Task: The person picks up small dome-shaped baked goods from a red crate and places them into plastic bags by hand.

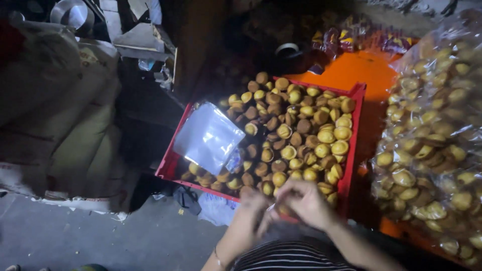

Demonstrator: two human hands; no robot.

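Head cam, looking down: both hands meeting at 6 o'clock, just over near rim of red plastic crate [170, 168]. Left hand [251, 208] and right hand [306, 200] closed together, fingertips pinching sth small between them, prob. edge of thin clear bag; too blurred to confirm. Crate at centre, heaped w/ small round cakes [301, 135], yellow tops, brown bases. Stack of empty clear plastic bags [208, 135] lying on cakes at 9 o'clock side of crate. At 3 o'clock, big pile of filled clear bags [434, 135] on orange surface [351, 70]. At 9 o'clock, tan sacks [60, 110]. Judging by look: cakes light, soft, crumbly, so hold gently by sides, no squeezing. Bag film thin, limp, slippery; best pinched at open edge w/ fingertips.
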